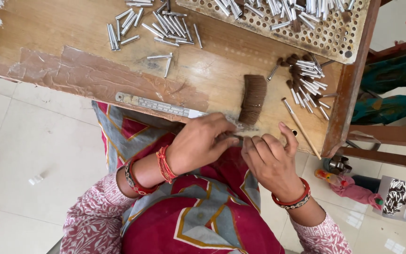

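Shiny metal tubes (170,23) on worn wooden table (71,33) (tape-patched).

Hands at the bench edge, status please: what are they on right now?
Left hand and right hand pinched together on a small item, too hidden to identify. Brown bristle bundle just beyond. Metal ruler along table edge; loose metal tubes farther back.
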